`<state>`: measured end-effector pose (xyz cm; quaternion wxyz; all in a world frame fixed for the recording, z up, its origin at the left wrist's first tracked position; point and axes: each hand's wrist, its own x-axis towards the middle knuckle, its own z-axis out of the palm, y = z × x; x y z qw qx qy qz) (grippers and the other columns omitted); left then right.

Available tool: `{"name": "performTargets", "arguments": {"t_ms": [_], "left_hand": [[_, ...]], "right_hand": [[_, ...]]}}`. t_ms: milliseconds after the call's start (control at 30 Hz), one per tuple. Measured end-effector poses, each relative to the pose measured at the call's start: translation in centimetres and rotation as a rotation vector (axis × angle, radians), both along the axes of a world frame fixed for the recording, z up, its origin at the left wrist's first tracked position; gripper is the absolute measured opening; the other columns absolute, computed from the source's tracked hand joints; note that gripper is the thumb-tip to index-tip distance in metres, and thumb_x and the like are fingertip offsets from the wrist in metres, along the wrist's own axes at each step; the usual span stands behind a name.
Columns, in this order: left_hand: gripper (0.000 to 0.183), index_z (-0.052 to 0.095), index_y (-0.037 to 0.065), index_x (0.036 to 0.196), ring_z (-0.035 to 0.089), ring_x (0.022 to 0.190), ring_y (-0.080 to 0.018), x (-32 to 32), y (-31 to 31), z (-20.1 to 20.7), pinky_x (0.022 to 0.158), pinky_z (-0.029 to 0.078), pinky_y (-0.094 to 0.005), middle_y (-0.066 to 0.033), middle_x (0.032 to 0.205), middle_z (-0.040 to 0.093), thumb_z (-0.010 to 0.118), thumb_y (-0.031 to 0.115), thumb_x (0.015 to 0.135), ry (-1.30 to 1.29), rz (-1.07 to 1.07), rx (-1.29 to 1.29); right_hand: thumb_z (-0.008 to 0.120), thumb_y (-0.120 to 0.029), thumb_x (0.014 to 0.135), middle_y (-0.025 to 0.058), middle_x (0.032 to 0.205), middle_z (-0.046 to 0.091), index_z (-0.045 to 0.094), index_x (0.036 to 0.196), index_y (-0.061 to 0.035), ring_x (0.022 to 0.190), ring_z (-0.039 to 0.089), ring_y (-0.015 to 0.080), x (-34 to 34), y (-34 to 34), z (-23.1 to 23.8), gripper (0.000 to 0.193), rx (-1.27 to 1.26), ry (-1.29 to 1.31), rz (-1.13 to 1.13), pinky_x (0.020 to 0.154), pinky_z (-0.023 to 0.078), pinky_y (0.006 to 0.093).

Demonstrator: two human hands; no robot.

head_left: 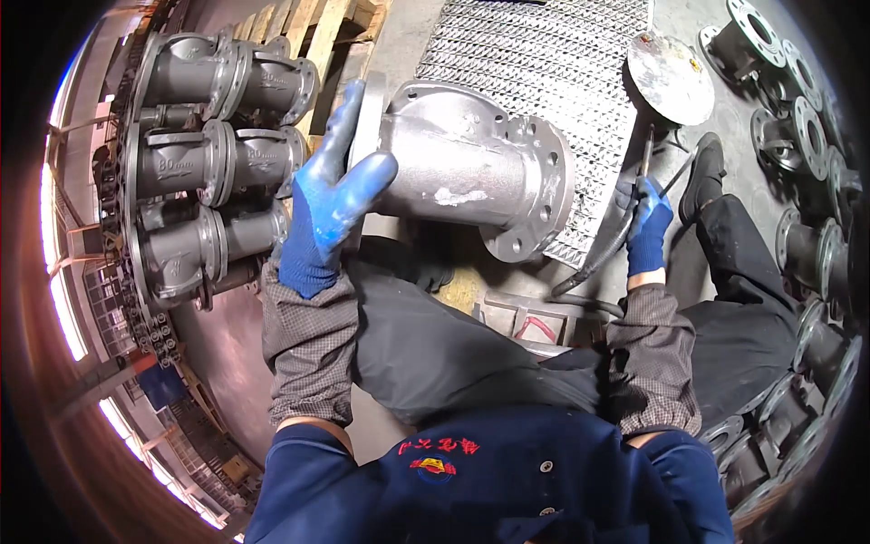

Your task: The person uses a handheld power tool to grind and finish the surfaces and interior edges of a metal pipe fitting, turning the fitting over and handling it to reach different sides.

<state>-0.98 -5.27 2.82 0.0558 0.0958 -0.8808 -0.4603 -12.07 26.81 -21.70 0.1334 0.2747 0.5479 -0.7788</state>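
Fingers [341, 127] of your left hand [319, 204] stand nearly straight, the thumb spread wide from them; they lie along the outer face of the big grey casting's [453, 163] left flange, with the thumb across its near rim. So the hand steadies the flange loosely rather than gripping it; how hard it presses, you cannot tell.

Your right hand [649, 222] is well apart, to the right of the casting, fingers curled around a slim rod-like tool [646, 154] whose tip points away from you. A dark hose [594, 276] runs just near of the casting's right flange.

Beyond the casting, the ribbed metal plate [535, 41] has open room, and a bare strip separates the right flange from your right hand. The casting's left end passes the plate's left edge; what bears it is hidden. Stacked castings [181, 168] stand to its left, your knees just near of it.
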Motion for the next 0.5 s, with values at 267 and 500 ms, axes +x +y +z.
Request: {"name": "performTargets", "arguments": {"t_ms": [267,500], "left_hand": [[0.066,0.031,-0.005,0.14,0.035,0.13,-0.0201,1.8,1.4,-0.4,0.105,0.028,-0.0288,-0.0184,0.142,0.037,0.06,0.018,0.086,0.036,0.123,0.102],[0.067,0.028,-0.003,0.141,0.035,0.131,-0.0228,3.8,1.2,-4.2,0.108,0.027,-0.0311,-0.0146,0.145,0.032,0.042,0.043,0.095,0.252,0.059,0.376]], "right_hand": [[0.051,-0.01,0.091,0.0105,0.081,0.067,0.053,0.123,0.003,0.057,0.055,0.0081,7.4,-3.0,15.3,0.034,0.106,0.259,0.23,0.055,0.046,0.0214],[0.067,-0.008,0.08,0.0111,0.089,0.067,0.063,0.104,0.0026,0.078,0.062,0.0108,10.9,-11.1,20.7,0.027,-0.137,0.604,0.786,0.071,0.05,0.0247]]}}
